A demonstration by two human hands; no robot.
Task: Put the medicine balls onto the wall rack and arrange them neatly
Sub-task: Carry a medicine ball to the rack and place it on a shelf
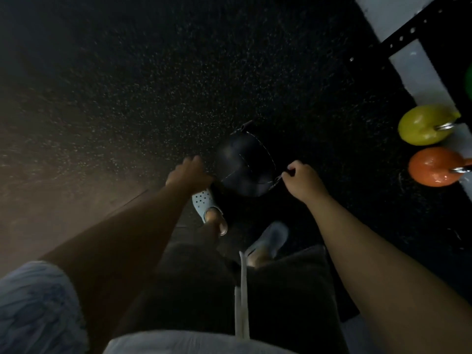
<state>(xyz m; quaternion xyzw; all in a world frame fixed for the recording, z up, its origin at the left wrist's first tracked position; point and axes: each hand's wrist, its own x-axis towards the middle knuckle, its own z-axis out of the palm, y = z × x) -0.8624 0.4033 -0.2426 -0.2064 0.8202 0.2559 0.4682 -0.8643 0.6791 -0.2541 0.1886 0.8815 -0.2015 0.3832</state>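
Observation:
A black stitched medicine ball (246,166) hangs low over the speckled black floor, just ahead of my feet. My left hand (187,172) is closed on its left side, where a strap or edge is hard to make out in the dark. My right hand (301,178) is closed on a small strap at the ball's right side. A black perforated rack upright (408,31) runs across the top right against a white wall.
A yellow kettlebell (424,125) and an orange kettlebell (434,166) stand by the wall at right, with something green (469,83) at the frame edge. My feet in pale clogs (204,200) are directly below the ball. Dark rubber floor (153,85) stretches left and ahead.

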